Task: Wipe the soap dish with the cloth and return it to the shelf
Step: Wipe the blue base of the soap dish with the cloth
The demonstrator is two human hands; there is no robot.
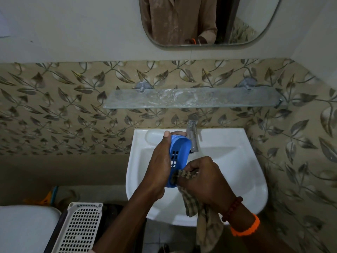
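A blue plastic soap dish [179, 152] with a slotted bottom is held on edge above the white sink [237, 161]. My left hand [160, 165] grips it from the left, thumb up at its far end. My right hand [202, 178] holds a checked brown cloth [193, 203] and presses it against the near end of the dish; the rest of the cloth hangs down over the sink's front rim. The glass shelf [193, 98] on the tiled wall above the sink has nothing on it.
A metal tap [193, 132] stands right behind the dish. A mirror [204, 21] hangs above the shelf. A white perforated basket [80, 229] and a toilet lid [23, 229] sit at lower left.
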